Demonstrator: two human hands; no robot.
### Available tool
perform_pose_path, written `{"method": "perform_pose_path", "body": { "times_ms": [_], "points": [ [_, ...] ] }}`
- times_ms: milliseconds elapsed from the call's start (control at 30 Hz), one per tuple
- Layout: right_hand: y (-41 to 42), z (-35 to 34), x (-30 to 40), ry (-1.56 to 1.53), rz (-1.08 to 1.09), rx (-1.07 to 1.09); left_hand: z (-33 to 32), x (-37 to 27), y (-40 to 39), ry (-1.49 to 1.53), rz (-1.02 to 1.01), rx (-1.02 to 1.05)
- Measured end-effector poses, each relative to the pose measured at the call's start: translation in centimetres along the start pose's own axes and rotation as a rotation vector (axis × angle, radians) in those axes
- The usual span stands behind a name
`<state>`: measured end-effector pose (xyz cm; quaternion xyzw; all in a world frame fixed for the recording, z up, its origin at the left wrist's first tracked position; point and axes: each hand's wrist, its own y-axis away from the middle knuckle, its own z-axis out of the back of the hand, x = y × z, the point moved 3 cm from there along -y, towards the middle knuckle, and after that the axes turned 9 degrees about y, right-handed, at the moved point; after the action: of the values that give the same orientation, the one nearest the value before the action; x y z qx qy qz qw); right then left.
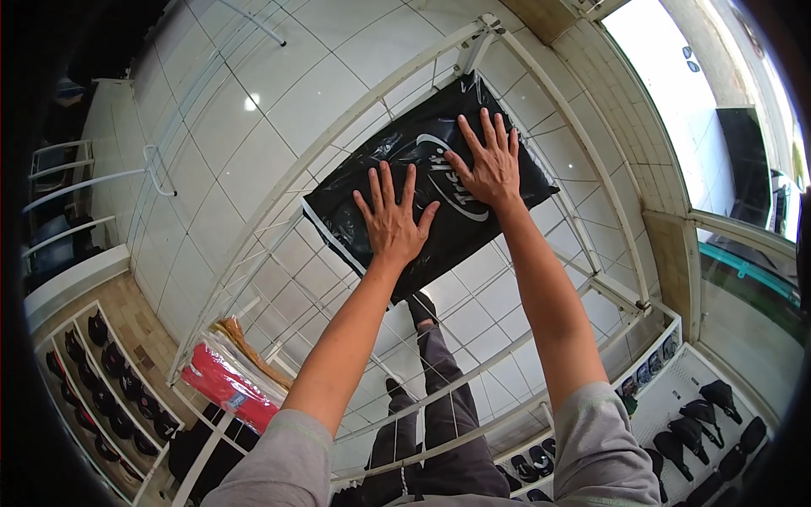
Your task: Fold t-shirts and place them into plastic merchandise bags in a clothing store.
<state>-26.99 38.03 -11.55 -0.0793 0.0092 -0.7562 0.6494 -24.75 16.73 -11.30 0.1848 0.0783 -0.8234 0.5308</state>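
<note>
My left hand [394, 218] lies palm down, fingers spread, on the left part of a black glossy plastic bag [437, 247]. On its right part my right hand [489, 161] rests flat in the same way, beside large white lettering. The bag lies at the far end of a white wire-mesh bin [380, 101] with a chipped metal frame. Its left edge shows a pale strip. Neither hand grasps anything. Nearer, at the bin's left corner, sits a stack of plastic-wrapped folded garments with a red one [231, 386] on top.
Caps fill a white rack [95, 342] at lower left. At lower right, dark bags hang on a white mesh panel [671, 386], with sandals [532, 462] nearby. A white metal rail [89, 180] stands at left. Glass and a doorway are at right.
</note>
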Motion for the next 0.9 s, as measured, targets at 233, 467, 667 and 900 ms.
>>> {"method": "perform_pose_path", "body": {
  "times_ms": [233,467,667,900],
  "points": [
    [-0.4,-0.1,0.1,-0.026,-0.016,-0.013,0.1,0.0,-0.3,0.016,0.051,0.02],
    [0.5,1.6,0.8,-0.052,-0.04,-0.055,1.2,-0.3,0.9,0.071,0.012,-0.021],
    [9.1,4.1,0.7,-0.07,-0.271,-0.089,3.1,0.5,5.2,0.078,0.079,-0.034],
    [14.3,3.4,1.5,-0.027,-0.344,0.029,3.6,3.4,9.4,0.036,0.177,0.077]
  ]
}}
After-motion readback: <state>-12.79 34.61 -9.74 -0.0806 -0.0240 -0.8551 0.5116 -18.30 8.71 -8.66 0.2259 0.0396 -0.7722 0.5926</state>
